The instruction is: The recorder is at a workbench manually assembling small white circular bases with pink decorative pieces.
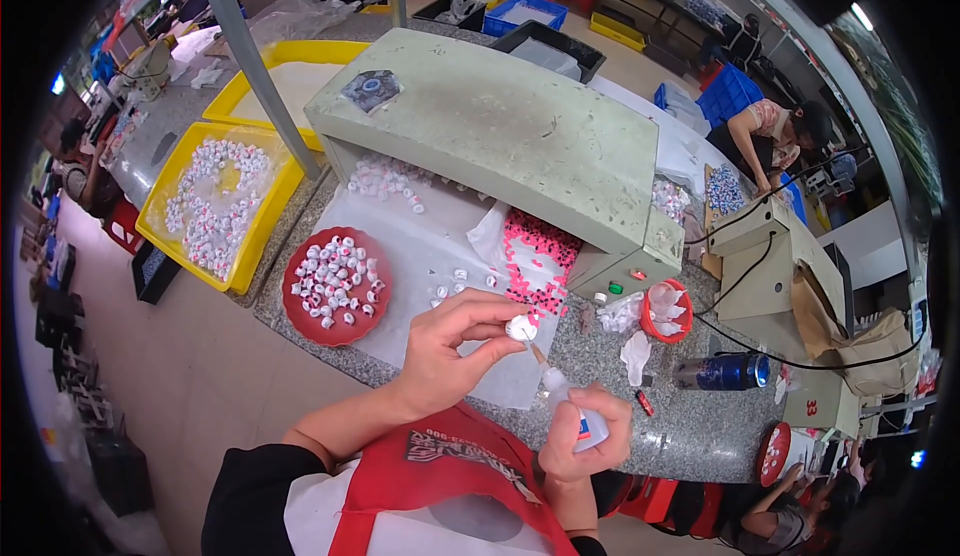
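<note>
In front of me my left hand [440, 351] pinches a small white rounded piece [520, 328] with a pink part on it, between thumb and fingers. My right hand [562, 456] is wrapped round a white squeeze bottle [594, 428] with a thin nozzle. The nozzle tip is up at the piece; whether they touch is hard to tell. Left of my left hand, a red scalloped dish [292, 298] holds many similar white and pink pieces. Beyond my hands, small pink and black parts [530, 246] lie on a white sheet [410, 241], with a few white pieces near them.
A long pale-green metal housing [490, 121] spans the granite table behind the sheet. Yellow trays [255, 256] stand at the left, one full of white pieces. On the right are a red cup [682, 334], a dark blue flask [722, 372] and a black cable [790, 361]. Other people sit at nearby tables.
</note>
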{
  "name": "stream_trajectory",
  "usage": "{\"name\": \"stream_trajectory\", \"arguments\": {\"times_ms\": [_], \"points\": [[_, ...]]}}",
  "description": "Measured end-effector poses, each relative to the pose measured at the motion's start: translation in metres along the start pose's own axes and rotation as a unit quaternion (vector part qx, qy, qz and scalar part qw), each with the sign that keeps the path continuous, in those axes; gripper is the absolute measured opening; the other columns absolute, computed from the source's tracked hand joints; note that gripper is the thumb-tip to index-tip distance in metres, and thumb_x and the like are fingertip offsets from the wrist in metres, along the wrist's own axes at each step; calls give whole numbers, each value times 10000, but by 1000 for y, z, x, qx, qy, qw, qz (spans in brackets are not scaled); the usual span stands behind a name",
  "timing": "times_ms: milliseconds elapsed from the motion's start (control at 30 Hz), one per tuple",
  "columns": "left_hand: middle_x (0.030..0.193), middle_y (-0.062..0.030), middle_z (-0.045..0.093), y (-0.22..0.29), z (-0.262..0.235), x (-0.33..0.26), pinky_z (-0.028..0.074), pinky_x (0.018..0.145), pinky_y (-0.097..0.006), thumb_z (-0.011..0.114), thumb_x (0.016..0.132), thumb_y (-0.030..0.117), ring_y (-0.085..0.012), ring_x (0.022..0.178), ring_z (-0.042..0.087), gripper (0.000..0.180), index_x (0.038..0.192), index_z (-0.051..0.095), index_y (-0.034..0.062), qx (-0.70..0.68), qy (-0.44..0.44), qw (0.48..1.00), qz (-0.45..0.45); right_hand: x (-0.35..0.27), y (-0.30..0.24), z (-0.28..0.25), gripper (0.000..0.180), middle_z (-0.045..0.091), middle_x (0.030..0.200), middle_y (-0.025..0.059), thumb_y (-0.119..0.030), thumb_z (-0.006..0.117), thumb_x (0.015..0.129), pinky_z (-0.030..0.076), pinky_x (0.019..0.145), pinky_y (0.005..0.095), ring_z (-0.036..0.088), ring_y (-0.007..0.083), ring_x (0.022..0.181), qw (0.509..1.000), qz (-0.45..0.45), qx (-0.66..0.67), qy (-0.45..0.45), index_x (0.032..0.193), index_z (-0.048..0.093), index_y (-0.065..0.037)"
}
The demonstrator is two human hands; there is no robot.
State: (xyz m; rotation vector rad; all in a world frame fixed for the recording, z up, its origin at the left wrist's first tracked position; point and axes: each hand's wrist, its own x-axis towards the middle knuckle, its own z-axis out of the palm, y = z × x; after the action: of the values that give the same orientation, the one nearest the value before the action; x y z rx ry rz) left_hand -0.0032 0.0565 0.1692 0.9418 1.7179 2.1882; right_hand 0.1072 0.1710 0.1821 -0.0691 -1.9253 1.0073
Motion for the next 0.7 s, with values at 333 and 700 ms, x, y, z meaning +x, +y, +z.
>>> {"name": "stream_trajectory", "arguments": {"times_ms": [333,700], "points": [[1023,-173,513,-5,-3,0,511,803,-299,573,700,-153,-228,949,559,289,973,551,-63,38,3,999,22,11,-2,-2,184,581,627,75,29,587,630,427,425,266,537,187,443,998,-31,-11,-53,802,527,3],[1036,-165,529,-2,-5,3,498,816,-307,560,714,-148,-222,946,565,289,990,519,-73,-171,-3,976,-131,10,2,1,182,578,629,73,21,593,639,418,414,267,530,185,434,998,-35,-14,-42,806,522,7]]}}
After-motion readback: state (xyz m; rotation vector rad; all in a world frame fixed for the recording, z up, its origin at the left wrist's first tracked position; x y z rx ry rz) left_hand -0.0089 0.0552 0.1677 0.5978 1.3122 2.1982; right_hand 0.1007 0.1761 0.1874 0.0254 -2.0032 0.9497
